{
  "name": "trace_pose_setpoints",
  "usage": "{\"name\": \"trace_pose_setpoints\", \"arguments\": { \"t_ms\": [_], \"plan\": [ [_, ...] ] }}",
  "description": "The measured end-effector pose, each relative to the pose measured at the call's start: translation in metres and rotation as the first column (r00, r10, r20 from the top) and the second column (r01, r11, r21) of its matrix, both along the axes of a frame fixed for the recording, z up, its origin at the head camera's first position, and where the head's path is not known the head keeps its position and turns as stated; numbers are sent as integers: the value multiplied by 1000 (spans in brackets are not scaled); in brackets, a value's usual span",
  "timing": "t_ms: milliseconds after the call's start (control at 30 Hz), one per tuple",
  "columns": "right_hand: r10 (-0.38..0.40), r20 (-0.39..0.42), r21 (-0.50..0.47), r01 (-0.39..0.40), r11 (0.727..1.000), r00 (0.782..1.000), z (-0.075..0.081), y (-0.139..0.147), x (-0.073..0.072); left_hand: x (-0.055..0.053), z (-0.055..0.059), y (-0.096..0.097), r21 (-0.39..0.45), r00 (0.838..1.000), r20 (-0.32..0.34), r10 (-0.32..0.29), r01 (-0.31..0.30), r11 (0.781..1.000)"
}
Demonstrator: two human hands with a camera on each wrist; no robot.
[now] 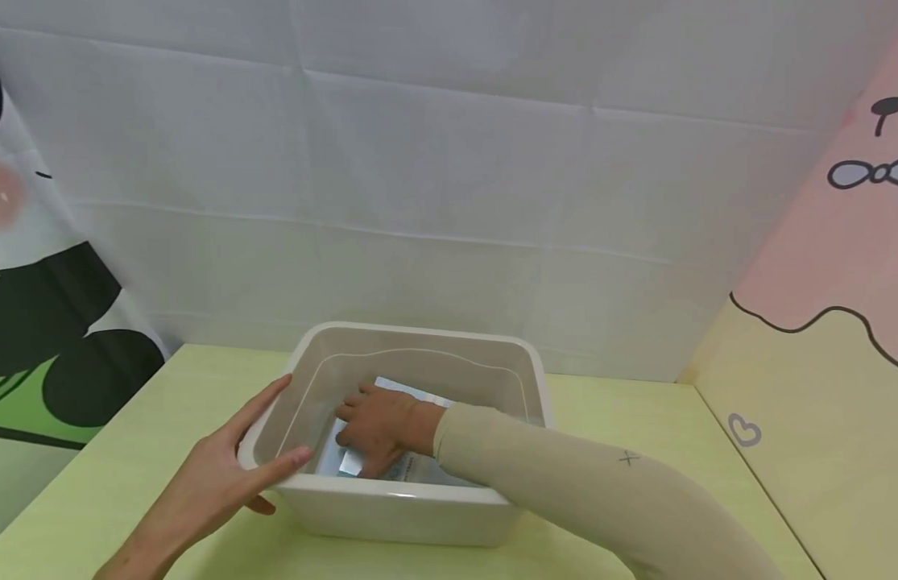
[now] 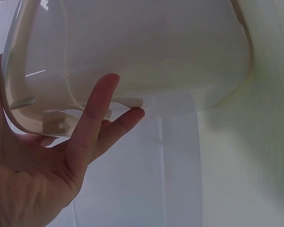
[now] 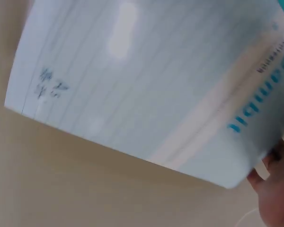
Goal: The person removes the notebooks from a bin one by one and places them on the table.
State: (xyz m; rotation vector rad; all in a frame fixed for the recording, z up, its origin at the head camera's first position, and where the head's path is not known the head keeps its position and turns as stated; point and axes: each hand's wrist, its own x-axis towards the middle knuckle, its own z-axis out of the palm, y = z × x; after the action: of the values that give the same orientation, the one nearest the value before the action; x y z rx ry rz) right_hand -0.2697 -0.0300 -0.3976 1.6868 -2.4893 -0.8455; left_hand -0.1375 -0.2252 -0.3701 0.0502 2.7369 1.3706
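Observation:
A beige plastic bin [image 1: 398, 515] stands on the table. At its near left corner my left hand [image 1: 209, 483] holds the rim, one finger reaching along the left side and the thumb at the front edge. My right hand [image 1: 379, 423] is down inside the bin, its fingers spread and bent over the edge of a notebook [image 1: 354, 463]. In the right wrist view the notebook [image 3: 118, 94] has a pale blue, striped cover with teal lettering, and fingertips [image 3: 255, 179] meet its edge. The sleeved right forearm covers part of the bin's right side.
The pale yellow-green table [image 1: 608, 403] spreads on both sides of the bin. A white cloth [image 1: 449, 161] hangs behind it. Printed cartoon panels flank the table, a black-and-white one [image 1: 57, 322] at left and a pink and cream one [image 1: 818, 282] at right.

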Motion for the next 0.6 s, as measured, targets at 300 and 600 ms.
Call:
{"name": "trace_pose_setpoints", "arguments": {
  "t_ms": [300, 600],
  "plan": [
    [34, -111, -155, -51, 987, 993, 3, 1, -3, -2, -2, -1, 21, 1000, 21, -18, 18, 1000],
    [-81, -151, -189, 52, 981, 985, 18, -1, -6, -9, -4, -4, 21, 998, 52, -18, 17, 1000]
  ]
}}
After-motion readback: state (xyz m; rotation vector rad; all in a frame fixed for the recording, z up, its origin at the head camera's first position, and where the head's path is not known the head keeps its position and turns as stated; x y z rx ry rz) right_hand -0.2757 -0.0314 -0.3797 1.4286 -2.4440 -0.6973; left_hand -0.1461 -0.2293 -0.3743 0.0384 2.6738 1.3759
